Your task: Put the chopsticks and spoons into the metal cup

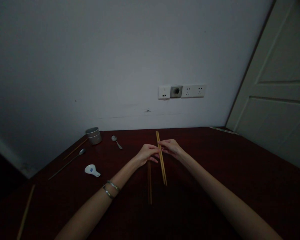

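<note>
A pair of wooden chopsticks point(162, 163) lies lengthwise on the dark red table point(215, 173), pointing away from me. My left hand point(146, 154) and my right hand point(171, 147) meet at their upper half, fingers pinched on the sticks from either side. Another single chopstick point(149, 183) lies just left of the pair, partly under my left hand. Two metal bangles point(110, 188) circle my left wrist.
At the back left stand a small metal cup point(93, 135), a metal spoon point(116, 141), a long-handled spoon point(68, 162) and a white ceramic spoon point(92, 170). More chopsticks lie at the left edge point(26, 210). Wall sockets point(182, 91) and a door point(277, 93) are behind.
</note>
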### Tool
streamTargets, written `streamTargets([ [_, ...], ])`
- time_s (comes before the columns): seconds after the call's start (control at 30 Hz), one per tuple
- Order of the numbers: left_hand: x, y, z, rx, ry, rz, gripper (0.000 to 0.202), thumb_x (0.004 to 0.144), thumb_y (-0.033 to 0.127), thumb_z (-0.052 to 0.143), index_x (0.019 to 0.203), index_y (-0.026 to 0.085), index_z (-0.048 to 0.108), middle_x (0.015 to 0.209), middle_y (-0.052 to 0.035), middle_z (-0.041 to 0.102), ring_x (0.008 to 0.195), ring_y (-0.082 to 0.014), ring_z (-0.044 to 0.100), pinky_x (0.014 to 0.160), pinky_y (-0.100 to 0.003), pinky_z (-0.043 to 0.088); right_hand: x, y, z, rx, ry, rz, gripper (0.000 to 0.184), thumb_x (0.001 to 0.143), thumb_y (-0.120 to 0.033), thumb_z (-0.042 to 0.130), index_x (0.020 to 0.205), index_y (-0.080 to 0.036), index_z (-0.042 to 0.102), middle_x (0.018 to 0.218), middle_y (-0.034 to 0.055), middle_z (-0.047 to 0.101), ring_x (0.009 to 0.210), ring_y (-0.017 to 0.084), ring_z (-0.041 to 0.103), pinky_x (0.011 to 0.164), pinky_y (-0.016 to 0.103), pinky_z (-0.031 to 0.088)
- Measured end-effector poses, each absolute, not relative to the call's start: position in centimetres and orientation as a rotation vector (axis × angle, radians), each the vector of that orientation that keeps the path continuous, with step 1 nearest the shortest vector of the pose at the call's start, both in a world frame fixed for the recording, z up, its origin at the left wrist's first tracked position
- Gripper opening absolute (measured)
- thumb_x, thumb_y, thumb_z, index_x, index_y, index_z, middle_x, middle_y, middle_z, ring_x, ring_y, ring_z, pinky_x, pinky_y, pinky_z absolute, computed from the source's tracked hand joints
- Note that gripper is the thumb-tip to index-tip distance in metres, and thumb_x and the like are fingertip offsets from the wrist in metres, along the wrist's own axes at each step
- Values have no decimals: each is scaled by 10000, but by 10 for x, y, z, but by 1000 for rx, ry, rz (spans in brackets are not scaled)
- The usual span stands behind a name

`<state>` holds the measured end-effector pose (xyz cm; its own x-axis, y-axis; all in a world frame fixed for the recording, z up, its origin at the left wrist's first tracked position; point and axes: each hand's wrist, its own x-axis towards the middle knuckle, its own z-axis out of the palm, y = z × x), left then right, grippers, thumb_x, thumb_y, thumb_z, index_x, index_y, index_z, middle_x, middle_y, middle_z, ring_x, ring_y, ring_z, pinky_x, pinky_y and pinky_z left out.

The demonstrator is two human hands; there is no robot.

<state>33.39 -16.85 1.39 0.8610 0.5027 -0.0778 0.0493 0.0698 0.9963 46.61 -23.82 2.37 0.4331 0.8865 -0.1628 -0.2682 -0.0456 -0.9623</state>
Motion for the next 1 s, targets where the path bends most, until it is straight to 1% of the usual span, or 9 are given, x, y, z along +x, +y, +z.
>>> streamTargets([
  [0.13,335,-169,20,1647,563,306,273,654,360,645,685,91,611,603,-55,606,521,-123,582,453,-222,478,463,-236,22,-1318,-602,1017,128,677,-121,619,558,-106,572,408,-33,519,352,29,470,405,120,429],
  [0.27,335,-172,23,2051,763,322,367,690,445,565,598,90,592,492,-31,556,414,-114,536,408,-210,422,461,-232,13,-1336,-607,1019,182,676,-126,611,507,-115,545,379,-39,507,322,24,439,357,111,377],
  [0.33,336,-176,22,2282,834,349,363,708,429,533,580,97,604,460,-31,545,427,-123,542,431,-208,406,460,-230,8,-1349,-617,1017,194,679,-119,600,494,-117,541,354,-46,487,310,25,418,333,114,346],
  [0.4,335,-181,22,2492,866,386,317,706,379,529,580,104,625,484,-44,570,490,-140,569,483,-214,406,458,-229,4,-1372,-625,1012,200,675,-118,599,485,-120,537,338,-49,472,307,29,409,323,121,328],
  [0.5,335,-185,24,2655,908,417,274,688,347,531,619,113,655,567,-70,617,575,-163,595,534,-224,406,457,-228,1,-1378,-630,1024,209,668,-116,609,475,-122,528,351,-49,480,323,31,423,351,125,353],
  [0.63,335,-185,27,2684,952,384,303,681,375,522,664,114,673,616,-94,637,603,-177,604,533,-226,402,457,-227,0,-1378,-623,1021,231,686,-115,595,470,-123,514,361,-49,482,328,28,428,359,125,363],
  [0.73,334,-186,27,2674,982,369,283,667,357,535,690,114,678,642,-96,644,629,-175,608,543,-218,405,455,-228,-1,-1378,-634,1041,244,711,-127,577,476,-123,512,359,-44,479,325,31,427,345,127,355],
  [0.87,332,-188,27,2591,1039,297,265,650,336,541,648,105,670,601,-86,632,600,-164,603,514,-205,401,451,-233,1,-1369,-609,1126,169,700,-131,610,544,-112,548,410,-36,519,362,37,473,402,127,425],
  [1.0,326,-190,26,2497,1070,229,235,639,299,531,578,104,648,549,-71,616,541,-143,587,477,-193,392,457,-237,2,-1415,-640,1183,129,689,-180,656,632,-91,583,499,8,591,431,61,546,470,150,491],
])
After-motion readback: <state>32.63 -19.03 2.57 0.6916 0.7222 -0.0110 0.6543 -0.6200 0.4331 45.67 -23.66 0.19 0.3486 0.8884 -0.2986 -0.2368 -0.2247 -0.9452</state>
